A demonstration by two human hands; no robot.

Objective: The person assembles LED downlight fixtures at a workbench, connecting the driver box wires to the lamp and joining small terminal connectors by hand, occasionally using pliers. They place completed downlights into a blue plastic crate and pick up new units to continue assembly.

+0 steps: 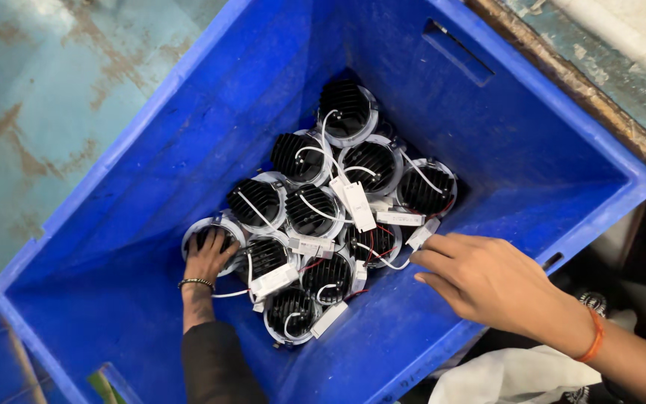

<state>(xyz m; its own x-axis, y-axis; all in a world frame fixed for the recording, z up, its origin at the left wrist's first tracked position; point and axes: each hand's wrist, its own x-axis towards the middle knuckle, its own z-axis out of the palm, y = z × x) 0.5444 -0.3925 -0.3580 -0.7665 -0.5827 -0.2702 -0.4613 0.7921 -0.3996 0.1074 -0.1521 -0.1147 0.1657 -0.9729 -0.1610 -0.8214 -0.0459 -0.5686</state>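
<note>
Blue crate (188,135), left hand (207,258) over half-hidden lamp (196,230)

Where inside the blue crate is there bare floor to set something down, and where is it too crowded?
Bare floor lies along the blue crate's left wall and its far right corner, either side of the round black lamps. The lamps and their white wires fill the middle. The left hand rests on one lamp; the right hand reaches over the near rim.

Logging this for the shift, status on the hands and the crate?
Left hand on a black lamp in the blue crate. Right hand open beside the lamp cluster. Loose wires across the lamps.
</note>
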